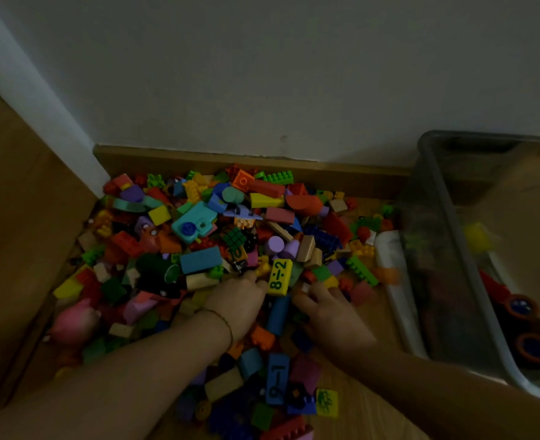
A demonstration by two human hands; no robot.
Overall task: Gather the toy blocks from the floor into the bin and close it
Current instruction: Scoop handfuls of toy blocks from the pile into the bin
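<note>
A big heap of coloured toy blocks point(205, 236) covers the floor against the wall. Both my hands lie low in the near side of the heap, palms down. My left hand point(237, 300) has its fingers dug into the blocks beside a yellow "8÷2" block point(279, 277); its fingertips are hidden. My right hand point(322, 304) rests just right of that block, its fingers curled over small blocks. A clear plastic bin point(446, 249) stands open at the right, with a few toys inside. A blue "9-1" block point(276, 377) lies between my forearms.
A white wall and wooden skirting board point(262, 163) close off the far side. A wooden panel point(24, 217) borders the heap on the left. A pink soft toy point(72, 322) lies at the heap's left edge. Bare wooden floor point(373, 404) shows near the bin.
</note>
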